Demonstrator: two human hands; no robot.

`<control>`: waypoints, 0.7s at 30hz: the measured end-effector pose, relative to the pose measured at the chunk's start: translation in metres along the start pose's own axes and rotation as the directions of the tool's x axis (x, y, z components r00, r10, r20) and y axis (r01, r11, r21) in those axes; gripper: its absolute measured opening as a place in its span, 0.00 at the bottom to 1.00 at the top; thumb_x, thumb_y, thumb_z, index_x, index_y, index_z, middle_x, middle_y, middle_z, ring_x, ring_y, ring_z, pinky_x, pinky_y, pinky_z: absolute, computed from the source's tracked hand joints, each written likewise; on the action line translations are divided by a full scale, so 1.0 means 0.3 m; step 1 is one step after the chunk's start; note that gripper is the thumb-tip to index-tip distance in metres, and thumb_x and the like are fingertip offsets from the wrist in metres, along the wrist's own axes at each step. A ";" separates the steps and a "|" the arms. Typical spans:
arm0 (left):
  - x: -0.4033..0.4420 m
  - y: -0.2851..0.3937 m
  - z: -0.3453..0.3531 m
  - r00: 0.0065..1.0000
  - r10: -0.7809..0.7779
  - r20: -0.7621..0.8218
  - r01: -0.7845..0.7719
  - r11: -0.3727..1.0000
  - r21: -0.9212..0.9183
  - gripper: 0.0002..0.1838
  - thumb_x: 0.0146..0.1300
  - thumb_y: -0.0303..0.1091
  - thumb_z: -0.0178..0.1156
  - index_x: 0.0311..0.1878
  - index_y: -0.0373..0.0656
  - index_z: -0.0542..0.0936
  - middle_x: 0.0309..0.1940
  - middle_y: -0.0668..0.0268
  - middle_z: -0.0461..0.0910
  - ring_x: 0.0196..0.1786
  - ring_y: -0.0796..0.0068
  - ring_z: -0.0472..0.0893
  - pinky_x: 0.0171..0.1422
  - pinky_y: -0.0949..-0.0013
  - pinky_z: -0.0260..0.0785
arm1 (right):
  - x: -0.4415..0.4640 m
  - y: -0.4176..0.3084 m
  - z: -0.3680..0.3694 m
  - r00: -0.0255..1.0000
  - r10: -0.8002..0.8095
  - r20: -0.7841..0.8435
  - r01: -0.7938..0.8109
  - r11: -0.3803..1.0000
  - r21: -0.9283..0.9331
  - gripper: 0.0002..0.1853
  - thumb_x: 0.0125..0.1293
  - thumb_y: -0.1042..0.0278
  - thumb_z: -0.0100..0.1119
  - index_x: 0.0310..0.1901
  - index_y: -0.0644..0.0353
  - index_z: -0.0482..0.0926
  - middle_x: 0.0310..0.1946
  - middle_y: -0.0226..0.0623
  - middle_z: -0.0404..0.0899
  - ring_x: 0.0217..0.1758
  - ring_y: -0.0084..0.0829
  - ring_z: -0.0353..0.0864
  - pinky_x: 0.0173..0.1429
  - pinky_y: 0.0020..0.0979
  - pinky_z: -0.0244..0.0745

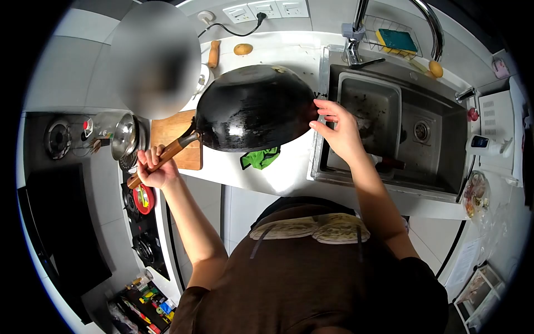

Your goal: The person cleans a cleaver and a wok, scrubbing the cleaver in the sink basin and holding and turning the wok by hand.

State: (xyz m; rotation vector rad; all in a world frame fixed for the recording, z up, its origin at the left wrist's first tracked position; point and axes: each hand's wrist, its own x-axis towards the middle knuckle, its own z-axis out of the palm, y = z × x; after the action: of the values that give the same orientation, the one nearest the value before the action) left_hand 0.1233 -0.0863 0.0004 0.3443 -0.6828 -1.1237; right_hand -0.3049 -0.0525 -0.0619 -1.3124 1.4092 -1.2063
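Note:
A black wok [253, 111] is held up over the white counter, tilted so its dark, shiny outer surface faces me. My left hand [157, 170] is wrapped around its wooden handle [177, 150]. At the wok's right edge is my right hand [336, 128], fingers stretched out and thumb apart. Its fingertips are close to the edge; I cannot tell whether they press on it. Below the wok, a crumpled green cloth [261, 158] lies near the counter's front edge. The wok's inside is hidden from view.
A double sink [434, 131] with a tap [351, 53] is on the right. On the left are a wooden cutting board [173, 131], metal bowls [127, 136] and a gas stove [146, 247] with a red bowl [143, 199]. A potato [243, 49] lies behind the wok.

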 end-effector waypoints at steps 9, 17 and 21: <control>0.008 0.020 -0.069 0.998 -0.018 -0.068 0.011 0.995 -0.098 0.11 0.56 0.36 0.55 0.35 0.37 0.77 0.13 0.74 0.61 0.20 0.79 0.64 0.39 0.69 0.60 | -0.005 0.097 -0.019 0.993 -0.001 -0.118 0.015 0.993 0.117 0.06 0.57 0.79 0.65 0.36 0.64 0.80 0.26 0.33 0.79 0.25 0.20 0.75 0.30 0.23 0.68; 0.032 0.029 -0.098 0.992 -0.015 -0.122 0.000 0.992 -0.128 0.12 0.55 0.36 0.55 0.36 0.35 0.77 0.12 0.75 0.61 0.18 0.80 0.63 0.37 0.71 0.58 | -0.028 0.170 -0.115 0.978 0.104 -0.178 -0.099 0.994 0.036 0.08 0.63 0.70 0.63 0.31 0.65 0.78 0.15 0.31 0.71 0.20 0.19 0.65 0.26 0.24 0.61; 0.028 0.033 -0.114 0.986 -0.001 -0.168 -0.021 0.992 -0.128 0.12 0.55 0.35 0.55 0.35 0.35 0.77 0.11 0.75 0.61 0.18 0.80 0.64 0.37 0.71 0.58 | -0.035 0.269 -0.205 0.993 0.064 -0.097 -0.084 0.971 -0.222 0.07 0.60 0.76 0.61 0.40 0.61 0.78 0.31 0.37 0.78 0.30 0.31 0.78 0.35 0.29 0.73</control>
State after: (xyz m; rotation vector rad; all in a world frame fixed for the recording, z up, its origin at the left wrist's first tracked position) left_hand 0.1549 -0.0925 -0.0168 0.3202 -0.4606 -1.1099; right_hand -0.3790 -0.0369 -0.1303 -1.3591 1.6850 -1.0907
